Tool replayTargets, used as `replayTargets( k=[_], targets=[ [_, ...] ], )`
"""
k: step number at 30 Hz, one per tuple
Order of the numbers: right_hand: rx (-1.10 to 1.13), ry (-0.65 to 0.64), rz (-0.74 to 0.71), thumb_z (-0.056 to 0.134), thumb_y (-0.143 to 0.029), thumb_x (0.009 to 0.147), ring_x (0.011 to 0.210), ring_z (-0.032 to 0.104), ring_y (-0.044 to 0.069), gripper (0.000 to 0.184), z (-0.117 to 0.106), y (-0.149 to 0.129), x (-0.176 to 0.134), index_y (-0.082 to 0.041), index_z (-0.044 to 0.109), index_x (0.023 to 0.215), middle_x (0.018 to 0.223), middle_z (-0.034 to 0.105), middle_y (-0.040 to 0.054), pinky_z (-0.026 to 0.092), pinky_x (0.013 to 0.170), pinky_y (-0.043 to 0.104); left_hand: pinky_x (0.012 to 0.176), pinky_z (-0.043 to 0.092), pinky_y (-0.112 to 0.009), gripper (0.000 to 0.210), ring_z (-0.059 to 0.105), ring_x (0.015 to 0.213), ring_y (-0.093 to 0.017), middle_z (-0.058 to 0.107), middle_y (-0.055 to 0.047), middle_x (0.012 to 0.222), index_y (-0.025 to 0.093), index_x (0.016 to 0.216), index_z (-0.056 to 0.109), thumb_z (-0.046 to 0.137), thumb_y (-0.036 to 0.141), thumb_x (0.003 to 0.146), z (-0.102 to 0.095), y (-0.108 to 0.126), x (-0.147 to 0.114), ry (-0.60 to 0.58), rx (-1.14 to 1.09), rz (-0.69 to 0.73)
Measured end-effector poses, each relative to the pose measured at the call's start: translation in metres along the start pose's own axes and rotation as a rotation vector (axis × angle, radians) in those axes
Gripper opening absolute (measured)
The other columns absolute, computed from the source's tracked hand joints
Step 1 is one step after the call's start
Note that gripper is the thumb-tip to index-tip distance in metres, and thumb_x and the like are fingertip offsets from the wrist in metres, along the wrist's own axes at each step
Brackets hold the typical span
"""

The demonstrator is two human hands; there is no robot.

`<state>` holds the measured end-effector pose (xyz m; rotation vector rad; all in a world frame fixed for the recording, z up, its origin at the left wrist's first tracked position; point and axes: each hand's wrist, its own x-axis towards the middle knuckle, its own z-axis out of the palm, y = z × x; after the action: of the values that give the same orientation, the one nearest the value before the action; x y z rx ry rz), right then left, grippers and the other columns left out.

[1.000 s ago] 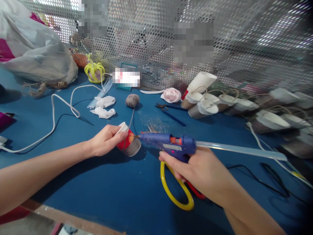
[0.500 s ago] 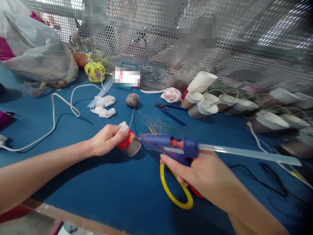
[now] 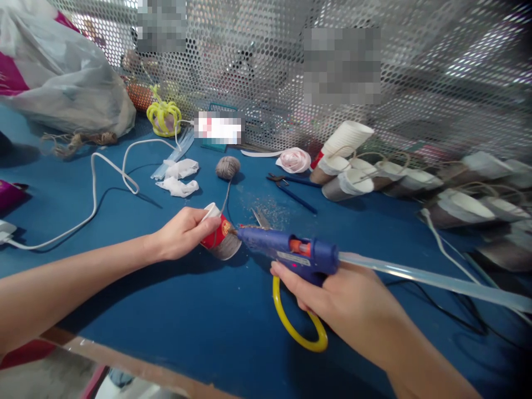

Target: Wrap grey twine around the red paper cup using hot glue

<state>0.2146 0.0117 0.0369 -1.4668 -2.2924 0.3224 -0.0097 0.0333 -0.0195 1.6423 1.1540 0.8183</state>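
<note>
My left hand (image 3: 185,233) is closed round the rim end of a red paper cup (image 3: 215,235), which is tilted. Grey yarn wraps the cup's lower part, and a strand runs up to a grey yarn ball (image 3: 227,167) behind it. In my right hand (image 3: 332,293) is a blue hot glue gun (image 3: 286,249), its nozzle at the side of the cup; whether the tip touches is hard to tell. A long clear glue stick (image 3: 424,277) sticks out of the gun's back. Under the gun lie scissors with yellow handles (image 3: 297,332), partly hidden.
Blue-handled pliers (image 3: 295,194) and a pink ribbon roll (image 3: 293,160) lie behind. Several wrapped cups with handles (image 3: 349,184) stand at the right. A white cable (image 3: 93,188), white scraps (image 3: 178,185) and a plastic bag (image 3: 70,77) are at the left. A perforated metal screen (image 3: 266,72) bounds the back.
Both hands keep their holds, with the nozzle still at the cup. The view has shifted slightly, and the glue stick's rear end now reaches the right edge of the picture.
</note>
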Motion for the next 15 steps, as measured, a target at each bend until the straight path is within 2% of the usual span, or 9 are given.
replayTargets(
  k=[7, 12, 15],
  targets=[
    [-0.04, -0.147, -0.039, 0.042, -0.033, 0.073, 0.041, 0.052, 0.017, 0.023, -0.008, -0.017, 0.001, -0.023, 0.062, 0.068, 0.037, 0.049, -0.0001, 0.04, 0.042, 0.026, 0.05, 0.034, -0.018, 0.041, 0.04, 0.053, -0.008, 0.048, 0.001, 0.058, 0.009, 0.07, 0.056, 0.035, 0.043, 0.08, 0.002, 0.001, 0.001, 0.03, -0.03, -0.028],
    [-0.099, -0.079, -0.066, 0.043, -0.036, 0.071, 0.037, 0.05, 0.017, 0.024, -0.005, -0.008, 0.0, -0.024, 0.062, 0.067, 0.033, 0.047, -0.0013, 0.037, 0.039, 0.027, 0.047, 0.031, -0.018, 0.043, 0.038, 0.051, -0.007, 0.044, 0.002, 0.054, 0.01, 0.065, 0.053, 0.034, 0.045, 0.08, 0.002, -0.001, 0.001, 0.057, 0.02, -0.029],
    [-0.068, -0.117, -0.066, 0.045, -0.033, 0.071, 0.037, 0.05, 0.016, 0.019, -0.005, -0.01, -0.001, -0.024, 0.062, 0.068, 0.037, 0.05, -0.0013, 0.037, 0.038, 0.026, 0.049, 0.034, -0.018, 0.042, 0.041, 0.053, -0.008, 0.049, 0.001, 0.058, 0.009, 0.07, 0.055, 0.034, 0.044, 0.08, 0.002, 0.0, 0.001, 0.05, -0.003, -0.034]
  ],
)
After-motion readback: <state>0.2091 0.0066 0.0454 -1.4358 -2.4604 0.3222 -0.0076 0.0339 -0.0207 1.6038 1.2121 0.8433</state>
